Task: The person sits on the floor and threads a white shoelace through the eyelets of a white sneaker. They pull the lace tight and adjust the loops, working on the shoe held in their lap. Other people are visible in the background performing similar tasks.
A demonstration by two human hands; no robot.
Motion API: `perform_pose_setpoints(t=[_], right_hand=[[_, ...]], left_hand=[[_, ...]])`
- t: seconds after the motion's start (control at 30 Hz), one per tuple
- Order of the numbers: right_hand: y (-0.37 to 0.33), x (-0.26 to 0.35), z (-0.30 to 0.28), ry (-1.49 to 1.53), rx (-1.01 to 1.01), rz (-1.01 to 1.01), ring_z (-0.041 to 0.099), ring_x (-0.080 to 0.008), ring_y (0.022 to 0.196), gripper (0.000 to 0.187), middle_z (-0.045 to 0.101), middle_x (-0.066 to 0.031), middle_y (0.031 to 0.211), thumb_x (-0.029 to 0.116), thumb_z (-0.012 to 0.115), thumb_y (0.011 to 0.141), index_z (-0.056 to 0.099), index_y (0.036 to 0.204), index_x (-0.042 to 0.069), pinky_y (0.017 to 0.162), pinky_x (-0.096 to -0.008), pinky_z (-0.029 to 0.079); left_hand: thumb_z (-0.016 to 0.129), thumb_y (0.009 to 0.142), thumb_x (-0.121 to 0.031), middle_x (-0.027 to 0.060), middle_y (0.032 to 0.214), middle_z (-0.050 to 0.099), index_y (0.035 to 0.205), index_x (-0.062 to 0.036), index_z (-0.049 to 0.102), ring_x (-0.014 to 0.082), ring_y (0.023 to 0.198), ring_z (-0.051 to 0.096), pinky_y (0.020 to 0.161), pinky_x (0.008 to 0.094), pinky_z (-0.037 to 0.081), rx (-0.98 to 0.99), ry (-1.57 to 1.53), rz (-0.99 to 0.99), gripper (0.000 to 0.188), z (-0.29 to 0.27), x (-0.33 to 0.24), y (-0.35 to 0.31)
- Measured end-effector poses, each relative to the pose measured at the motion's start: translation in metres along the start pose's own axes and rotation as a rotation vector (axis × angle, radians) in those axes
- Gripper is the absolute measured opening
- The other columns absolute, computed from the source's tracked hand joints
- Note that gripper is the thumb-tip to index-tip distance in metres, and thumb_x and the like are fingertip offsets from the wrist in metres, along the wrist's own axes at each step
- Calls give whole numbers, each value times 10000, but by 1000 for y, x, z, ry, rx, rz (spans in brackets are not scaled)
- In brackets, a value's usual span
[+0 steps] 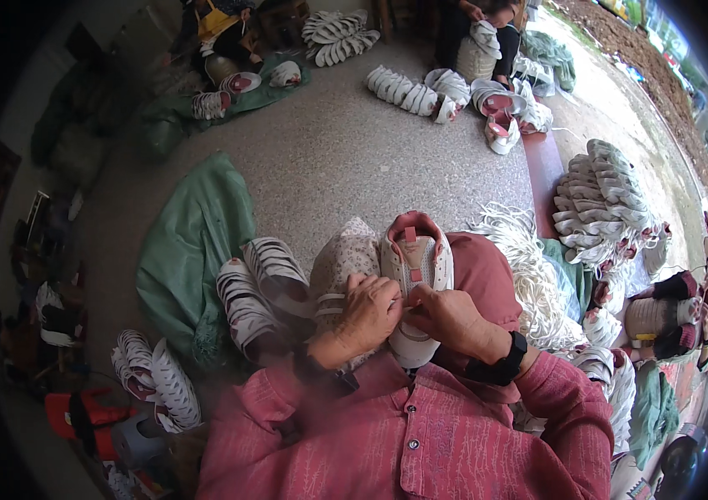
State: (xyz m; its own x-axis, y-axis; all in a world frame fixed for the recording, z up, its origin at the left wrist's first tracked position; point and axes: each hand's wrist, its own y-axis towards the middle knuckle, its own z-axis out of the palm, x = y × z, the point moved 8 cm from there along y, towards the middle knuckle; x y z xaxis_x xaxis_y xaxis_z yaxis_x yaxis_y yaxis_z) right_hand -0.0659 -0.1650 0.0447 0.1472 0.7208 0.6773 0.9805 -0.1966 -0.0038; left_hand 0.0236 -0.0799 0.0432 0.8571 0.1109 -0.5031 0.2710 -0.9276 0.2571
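Observation:
A white shoe (444, 273) with a reddish-pink lining and tongue tab sits in my lap, its heel opening pointing away from me and its toe close to my chest. Over its left side my left hand (364, 310) is closed, fingers curled. My right hand (452, 318) pinches above the shoe's front, thumb and fingers together. The two hands nearly meet over the lacing area. Whatever the fingertips hold is too small to make out. A pale patterned cloth (352, 243) lies beside the shoe, under my left hand.
To the right lies a heap of white shoelaces (529, 279). Stacked white shoes stand at left (255, 296) and at right (608, 204), near a green sack (200, 229). Other people sit among shoes (487, 62) at the back and on the right.

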Motion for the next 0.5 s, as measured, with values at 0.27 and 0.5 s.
perform_pose_setpoints(t=[0.27, 0.5], right_hand=[[1, 2, -3, -77, 22, -78, 706, -336, 744, 289, 714, -115, 812, 218, 721, 866, 599, 1091, 86, 655, -421, 559], [-2, -4, -4, -53, 21, -102, 708, -326, 717, 337, 707, -129, 794, 222, 724, 861, 573, 1135, 96, 628, -424, 560]], left_hand=[[823, 710, -173, 53, 1113, 548, 1072, -112, 578, 287, 951, 594, 861, 407, 440, 280, 62, 459, 441, -26, -18, 38], [833, 675, -172, 45, 1027, 563, 1021, -110, 604, 289, 938, 610, 816, 408, 471, 394, 46, 544, 420, -18, -17, 46]])
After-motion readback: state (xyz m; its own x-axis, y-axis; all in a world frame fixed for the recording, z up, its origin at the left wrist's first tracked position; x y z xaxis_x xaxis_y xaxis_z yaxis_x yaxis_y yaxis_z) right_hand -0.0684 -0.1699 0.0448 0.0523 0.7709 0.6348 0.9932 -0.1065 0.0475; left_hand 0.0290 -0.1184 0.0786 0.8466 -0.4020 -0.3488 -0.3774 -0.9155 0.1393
